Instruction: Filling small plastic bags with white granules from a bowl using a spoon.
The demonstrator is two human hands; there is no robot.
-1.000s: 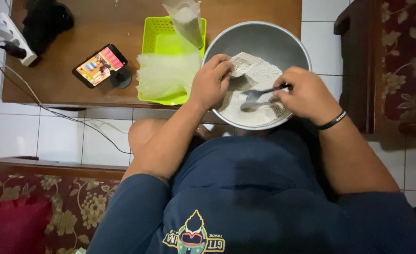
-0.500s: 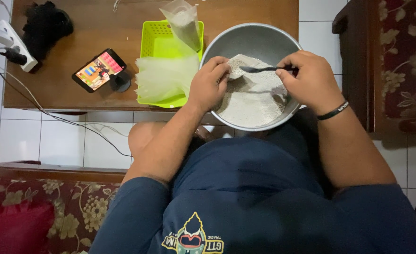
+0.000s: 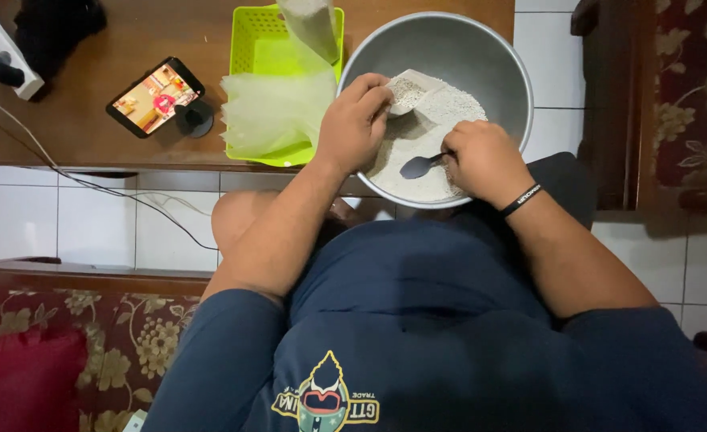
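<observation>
bowl point(image 3: 481, 48) right of basket point(image 3: 245, 48) | phone point(image 3: 155, 95) left of basket | spoon point(image 3: 419, 166) in bowl

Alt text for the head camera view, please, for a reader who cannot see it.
Seen from above, a seated person's left hand holds a small clear bag open over a metal bowl of white grains, while the right hand dips a spoon into them. A green basket of bags and a phone sit on the wooden table.

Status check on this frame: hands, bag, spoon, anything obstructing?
Left hand pinches small clear plastic bag open over round metal bowl of white grains. Right hand grips dark spoon, low over the grains. Nothing obstructing.
</observation>
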